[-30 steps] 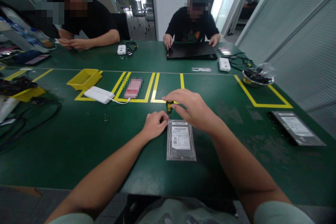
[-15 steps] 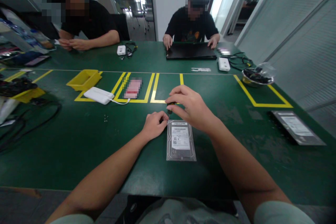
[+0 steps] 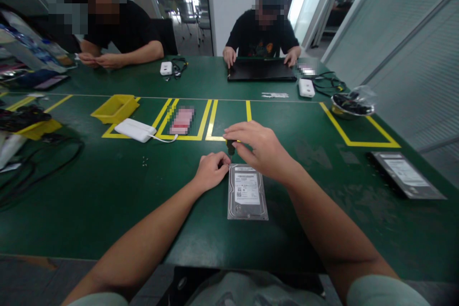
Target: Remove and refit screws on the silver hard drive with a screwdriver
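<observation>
A silver hard drive [image 3: 247, 193] with a white label lies flat on the green table in front of me. My right hand [image 3: 260, 146] is above its far edge, thumb and fingers around the dark handle of a small, upright screwdriver [image 3: 231, 147]. The thin shaft points down at the drive's far left corner. At that same corner, my left hand [image 3: 212, 170] rests on the table with thumb and forefinger pinched beside the screwdriver tip. What those fingertips hold, if anything, is too small to tell. Several tiny screws [image 3: 144, 161] lie to the left.
Another hard drive [image 3: 407, 174] lies at the right, below a metal bowl [image 3: 351, 106] of dark parts. A yellow bin [image 3: 114, 109], a white power bank [image 3: 135, 130] and a cabled phone [image 3: 182, 121] stand left of centre. Across the table, a co-worker holds a black laptop-like panel [image 3: 261, 70]; another person sits left.
The fingers of my right hand have shifted and stretched out around the screwdriver handle, showing more of it. My left hand and the hard drive have stayed in place.
</observation>
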